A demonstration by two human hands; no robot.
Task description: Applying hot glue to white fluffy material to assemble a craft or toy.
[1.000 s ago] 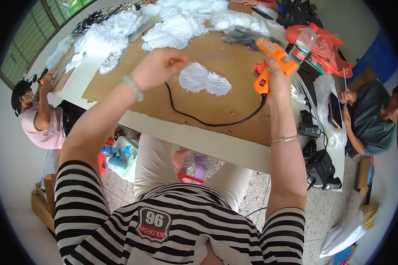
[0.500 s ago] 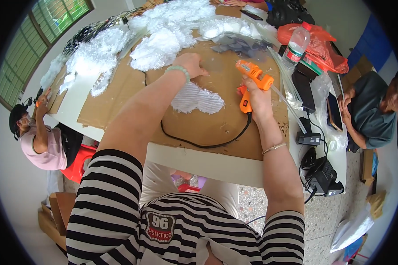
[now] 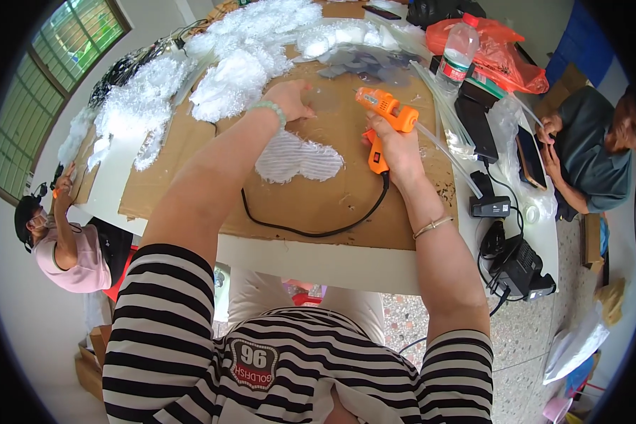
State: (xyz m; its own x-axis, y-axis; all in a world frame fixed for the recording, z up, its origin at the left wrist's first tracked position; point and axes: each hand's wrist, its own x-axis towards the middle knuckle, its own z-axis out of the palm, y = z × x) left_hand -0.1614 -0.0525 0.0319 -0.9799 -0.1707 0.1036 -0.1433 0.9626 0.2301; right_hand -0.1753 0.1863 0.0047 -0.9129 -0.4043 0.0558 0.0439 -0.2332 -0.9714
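My left hand [image 3: 290,101], a green bead bracelet at its wrist, is over the cardboard [image 3: 212,166] with fingers curled around the near edge of a faint, translucent plastic piece [image 3: 325,102]. The exact grip is partly hidden by the hand. My right hand [image 3: 398,145] is closed around the handle of an orange glue gun [image 3: 381,104], whose nozzle points left toward that piece. A clear glue stick [image 3: 434,138] sticks out of its back, and a black cord loops from its base. Below my left hand a white ribbed, fringed fabric piece [image 3: 299,159] lies flat.
White fluffy fringed pieces [image 3: 237,81] are heaped at the back left. Grey translucent discs [image 3: 367,67] lie behind the gun. On the right are a bottle [image 3: 459,53], a red bag [image 3: 516,63], clear sticks, a phone [image 3: 530,157] and chargers [image 3: 512,265]. People sit at both sides.
The whole view has shifted slightly, so the table and both hands appear further left and up. My hands keep nearly the same place over the cardboard, the right still gripping the glue gun.
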